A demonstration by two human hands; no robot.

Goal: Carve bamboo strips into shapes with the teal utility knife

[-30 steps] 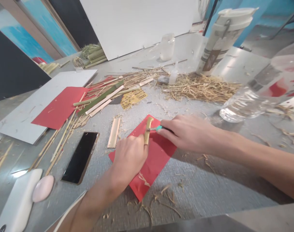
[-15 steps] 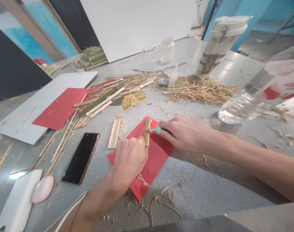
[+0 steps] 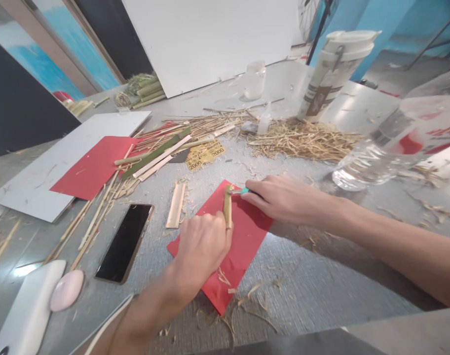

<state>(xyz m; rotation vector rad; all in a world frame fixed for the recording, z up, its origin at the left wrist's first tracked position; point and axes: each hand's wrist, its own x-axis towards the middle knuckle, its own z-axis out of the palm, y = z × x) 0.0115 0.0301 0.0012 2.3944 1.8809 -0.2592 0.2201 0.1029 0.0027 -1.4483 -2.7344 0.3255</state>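
My left hand (image 3: 206,241) is closed around a short yellow-green bamboo piece (image 3: 228,212), whose upper end sticks out past the fingers. In my right hand (image 3: 273,197) is a small knife (image 3: 244,191) with a teal part near the blade; most of its handle is hidden by the fingers. The blade meets the bamboo near its top end. Under both hands lies a red sheet (image 3: 243,246), set at a slant, with a few pale shavings on it. Left of the sheet rests a flat pale bamboo strip (image 3: 176,205).
A black phone (image 3: 124,242) lies to the left, near a pink oval object (image 3: 67,290). Thin sticks and a sandpaper piece (image 3: 205,155) are behind. Dry fibres (image 3: 306,140), a tumbler (image 3: 323,74) and a clear bottle (image 3: 369,153) stand or lie at the right.
The blade has moved up to the bamboo's top end, and the bamboo stands at a slightly different angle. The red sheet has shifted a little right and down; a small chip now shows at its lower edge.
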